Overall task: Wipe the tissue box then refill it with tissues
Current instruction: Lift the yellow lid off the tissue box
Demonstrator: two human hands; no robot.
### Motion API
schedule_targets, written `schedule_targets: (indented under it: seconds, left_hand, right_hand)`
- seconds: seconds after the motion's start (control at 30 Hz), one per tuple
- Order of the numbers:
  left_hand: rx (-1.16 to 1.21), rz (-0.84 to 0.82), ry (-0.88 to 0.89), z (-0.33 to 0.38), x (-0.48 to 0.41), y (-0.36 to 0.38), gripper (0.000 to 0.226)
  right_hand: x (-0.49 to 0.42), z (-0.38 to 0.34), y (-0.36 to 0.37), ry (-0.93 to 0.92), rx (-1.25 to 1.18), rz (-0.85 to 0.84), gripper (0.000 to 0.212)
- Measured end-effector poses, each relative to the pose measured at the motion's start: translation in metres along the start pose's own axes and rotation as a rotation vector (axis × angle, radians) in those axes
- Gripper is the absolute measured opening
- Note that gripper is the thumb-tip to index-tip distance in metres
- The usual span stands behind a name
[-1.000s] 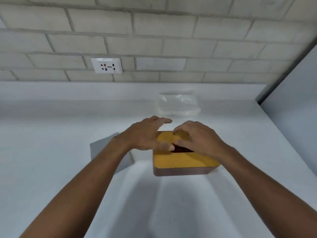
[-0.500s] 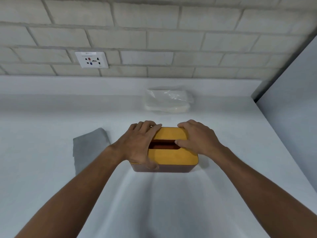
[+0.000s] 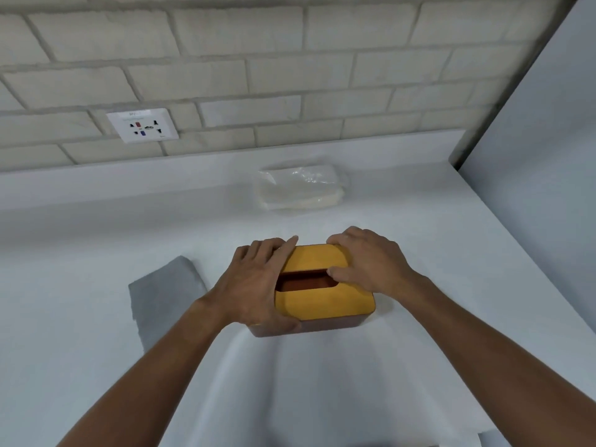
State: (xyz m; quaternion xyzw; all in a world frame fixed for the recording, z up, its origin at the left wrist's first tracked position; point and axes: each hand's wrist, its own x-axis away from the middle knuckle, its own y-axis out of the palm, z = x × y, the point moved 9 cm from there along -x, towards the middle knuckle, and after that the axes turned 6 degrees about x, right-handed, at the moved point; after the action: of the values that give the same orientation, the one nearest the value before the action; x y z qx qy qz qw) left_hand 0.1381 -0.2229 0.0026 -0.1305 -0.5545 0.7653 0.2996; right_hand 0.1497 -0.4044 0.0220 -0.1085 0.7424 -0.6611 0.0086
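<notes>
Setting: a white counter [image 3: 96, 253] under a pale brick wall [image 3: 290, 75], with a grey panel [image 3: 548, 156] closing off the right side.
Tissue box: the tissue box [image 3: 325, 304] has brown sides and a yellow lid [image 3: 317, 259]. It stands flat at mid-counter, directly in front of the person. Its slot [image 3: 303, 280] shows a dark interior with no tissue visible.
Left hand: the left hand [image 3: 254, 285] grips the box's left end, fingers curled over the far edge and thumb along the near corner.
Right hand: the right hand [image 3: 371, 262] holds the lid's right half, fingers bent over the far edge and thumb tip at the slot's right end.
Handling (judged): rigid, smooth-faced, and probably light while unfilled. It is likely to slide under a wiping stroke, so steady one end wall. Lift the lid by its short edges.
Cloth: a grey cloth [image 3: 164, 291] lies flat just left of the left hand, unheld.
Refill: a clear-wrapped tissue pack [image 3: 300, 190] sits beyond the box, near the wall.
Socket: a socket [image 3: 143, 125] is set in the wall, upper left.
</notes>
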Motion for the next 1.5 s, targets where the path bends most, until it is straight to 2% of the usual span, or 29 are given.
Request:
schedule_targets:
  seconds: [0.23,0.37,0.43,0.73,0.9,1.03,1.27,1.37,1.5]
  left_hand:
    - [-0.032,-0.010,0.008,-0.004,-0.007,-0.004,0.129]
    - [-0.094,0.153,0.027,-0.004,-0.014,-0.015,0.071]
    - [-0.071,0.179,0.014,-0.004,-0.015,-0.018,0.060]
    - [-0.087,0.173,-0.025,-0.004,-0.022,-0.021,0.063]
    - [-0.072,0.220,-0.121,-0.006,-0.017,-0.022,0.061]
    - [-0.123,0.299,-0.221,0.000,-0.014,-0.023,0.051]
    - [-0.114,0.330,-0.187,0.002,-0.013,-0.022,0.039]
    - [-0.159,0.285,-0.178,0.005,-0.016,-0.025,0.045]
    - [-0.115,0.156,-0.173,0.001,-0.025,-0.035,0.050]
  right_hand:
    - [0.000,-0.020,-0.011,-0.021,0.178,0.075,0.054]
    - [0.002,-0.021,-0.009,-0.035,0.205,0.088,0.051]
    - [0.002,-0.021,-0.008,-0.039,0.223,0.092,0.050]
    - [0.002,-0.030,-0.006,-0.106,0.324,0.073,0.045]
    - [0.004,-0.030,-0.006,-0.082,0.312,0.072,0.050]
    - [0.006,-0.038,-0.008,-0.036,0.318,0.093,0.053]
    - [0.006,-0.041,-0.006,-0.025,0.344,0.112,0.042]
    - [0.005,-0.038,-0.009,-0.029,0.306,0.110,0.044]
    - [-0.004,-0.022,-0.012,0.035,0.087,-0.019,0.054]
